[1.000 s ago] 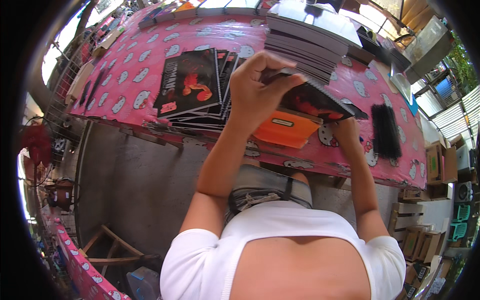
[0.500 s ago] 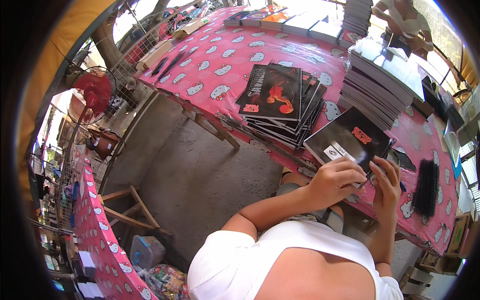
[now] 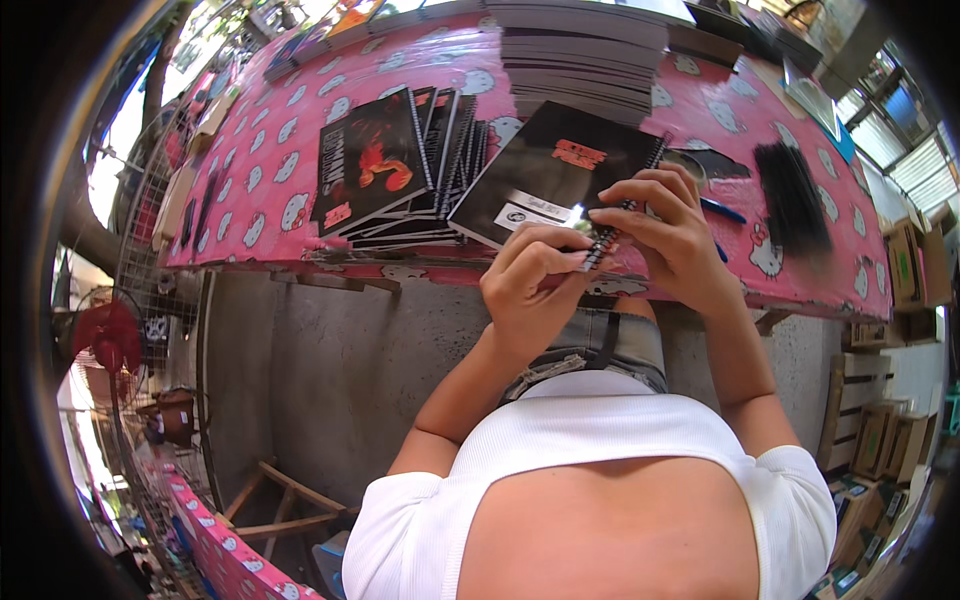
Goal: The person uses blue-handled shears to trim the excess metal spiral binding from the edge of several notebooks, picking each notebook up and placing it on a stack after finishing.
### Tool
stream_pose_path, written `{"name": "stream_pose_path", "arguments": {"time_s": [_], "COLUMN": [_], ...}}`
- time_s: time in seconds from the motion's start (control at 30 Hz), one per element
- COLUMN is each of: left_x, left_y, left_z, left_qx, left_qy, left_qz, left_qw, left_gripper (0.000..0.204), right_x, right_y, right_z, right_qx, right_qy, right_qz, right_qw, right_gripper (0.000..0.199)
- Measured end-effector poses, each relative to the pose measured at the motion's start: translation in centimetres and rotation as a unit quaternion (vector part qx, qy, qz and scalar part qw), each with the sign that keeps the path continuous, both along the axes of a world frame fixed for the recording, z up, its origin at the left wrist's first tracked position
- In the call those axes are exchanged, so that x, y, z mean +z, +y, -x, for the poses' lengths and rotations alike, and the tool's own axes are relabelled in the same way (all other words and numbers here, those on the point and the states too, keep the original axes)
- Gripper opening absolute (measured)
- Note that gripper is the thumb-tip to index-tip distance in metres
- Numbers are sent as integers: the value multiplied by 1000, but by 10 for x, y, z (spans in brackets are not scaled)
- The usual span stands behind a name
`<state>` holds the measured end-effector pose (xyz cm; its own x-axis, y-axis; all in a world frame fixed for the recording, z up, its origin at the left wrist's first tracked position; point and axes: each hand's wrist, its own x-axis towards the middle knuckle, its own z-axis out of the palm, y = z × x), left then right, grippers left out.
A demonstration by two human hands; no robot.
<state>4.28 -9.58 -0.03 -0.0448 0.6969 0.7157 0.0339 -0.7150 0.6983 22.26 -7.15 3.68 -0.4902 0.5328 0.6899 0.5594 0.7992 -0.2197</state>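
Note:
A black spiral notebook (image 3: 570, 165) with a red printed patch and a white label lies tilted at the table's near edge. Its black coil (image 3: 655, 152) runs down the right side to the near corner. At that corner my left hand (image 3: 535, 275) pinches the notebook's bound edge between thumb and fingers. Bent over the coil beside it, my right hand (image 3: 670, 235) grips its lower end with thumb and fingertips. To the left is a pile of finished-looking black spiral notebooks (image 3: 375, 165), the top one bearing a red figure.
Behind the notebook rises a tall stack of paper blocks (image 3: 585, 70). A bundle of loose black coils (image 3: 795, 200) lies at the right, with a blue pen (image 3: 722, 210) nearer my right hand. The pink patterned tablecloth (image 3: 265, 215) covers the table; cardboard boxes (image 3: 915, 265) stand far right.
My view has swung to the right, so the table sits squarer in front of me. Both hands stay at the notebook's near coil corner, the right one now closer over the coil.

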Motion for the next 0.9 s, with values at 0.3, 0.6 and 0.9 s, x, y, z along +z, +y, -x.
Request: {"name": "stream_pose_path", "arguments": {"time_s": [0.3, 0.6, 0.9], "left_x": [-10, 10, 35], "left_y": [1, 11, 15], "left_z": [1, 0, -12], "left_qx": [8, 53, 40], "left_qy": [47, 55, 180], "left_qz": [-69, -69, -37], "left_qw": [996, 995, 982], "left_gripper": [26, 38, 32], "right_x": [-32, -26, -38], "right_y": [0, 15, 16], "right_z": [-1, -8, -80], "right_qx": [-13, 56, -270], "right_qy": [114, 134, 30], "right_qz": [-58, -13, 150], "right_qw": [992, 989, 951], "right_gripper": [28, 36, 57]}}
